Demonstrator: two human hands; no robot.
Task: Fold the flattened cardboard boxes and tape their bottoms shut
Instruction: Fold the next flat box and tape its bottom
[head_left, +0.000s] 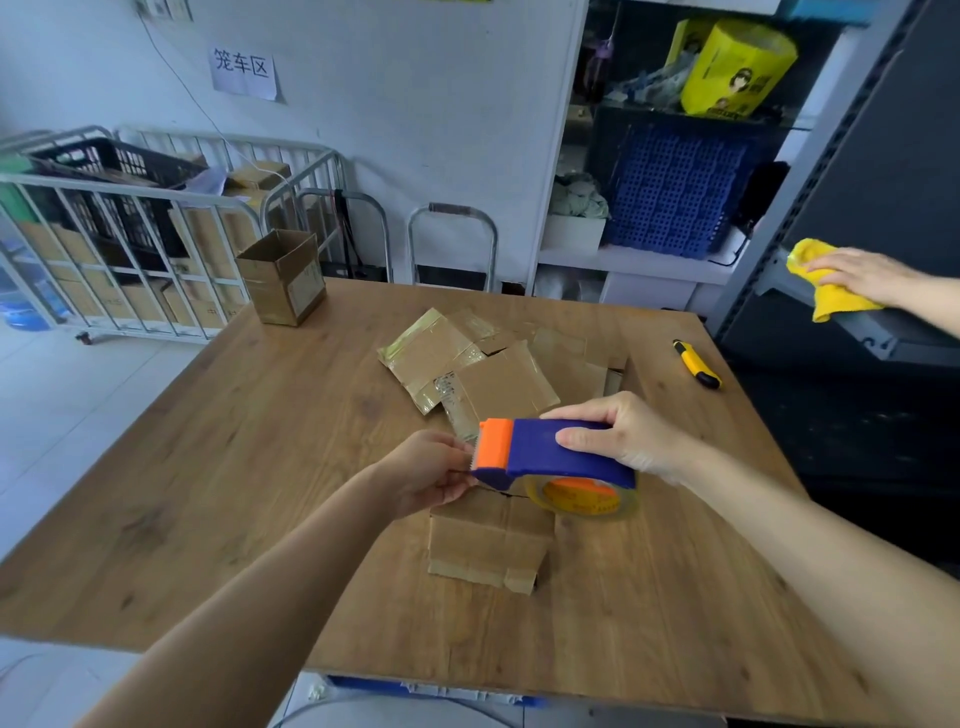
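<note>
While the right grip (623, 441) wraps the blue body of the tape dispenser (540, 447), the left grip (431, 475) pinches what appears to be the tape end at its orange cutter. Directly beneath, the folded box (488, 540) rests on the counter (260, 441), closed flaps uppermost; flattened boxes (467, 358) lie piled just beyond. Such cardboard is judged light, stiff across panels, easily creased and prone to sliding; it is best steadied beside the seam.
</note>
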